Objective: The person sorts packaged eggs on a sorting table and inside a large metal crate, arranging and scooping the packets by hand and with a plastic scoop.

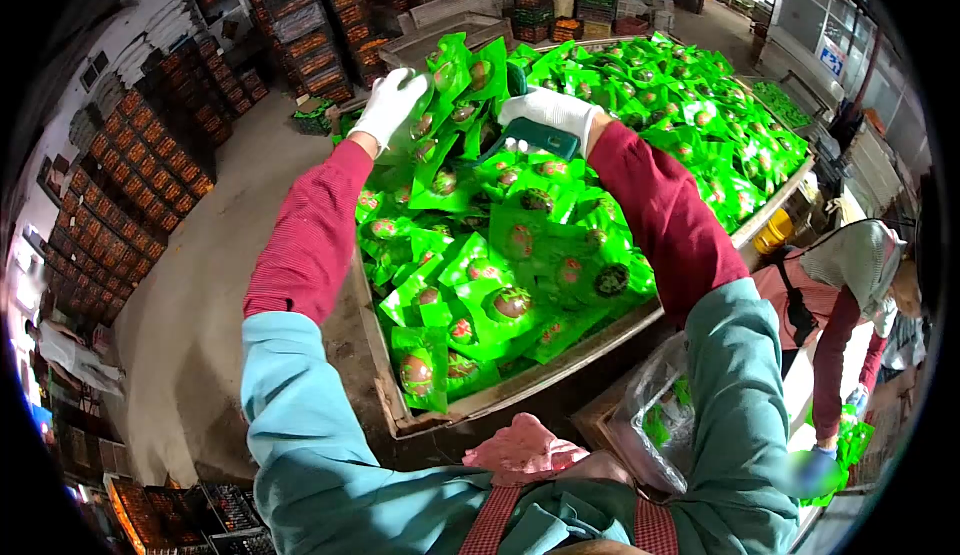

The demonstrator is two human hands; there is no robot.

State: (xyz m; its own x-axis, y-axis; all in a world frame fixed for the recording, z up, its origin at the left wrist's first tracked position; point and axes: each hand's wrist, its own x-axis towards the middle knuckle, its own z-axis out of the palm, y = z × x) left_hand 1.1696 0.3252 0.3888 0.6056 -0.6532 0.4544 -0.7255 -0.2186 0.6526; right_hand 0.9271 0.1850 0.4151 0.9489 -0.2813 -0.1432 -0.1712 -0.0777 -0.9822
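My left hand [393, 107], in a white glove, is closed at the edge of several upright green packets [455, 80] at the far left of the heap. To its right, my right hand [552, 115], also gloved in white, has its fingers wrapped round a dark green handheld device [543, 139]. The device lies against the packets. Below both hands, many green packets with round printed items inside [512, 302] fill a wooden-edged bin [540, 383].
Stacks of crates [150, 155] stand along the left wall, more at the back. At the right a co-worker [840, 305] in pink bends over green packets [852, 445]. A plastic-lined box [655, 415] sits below the bin's near edge. A yellow container [774, 232] is beside it.
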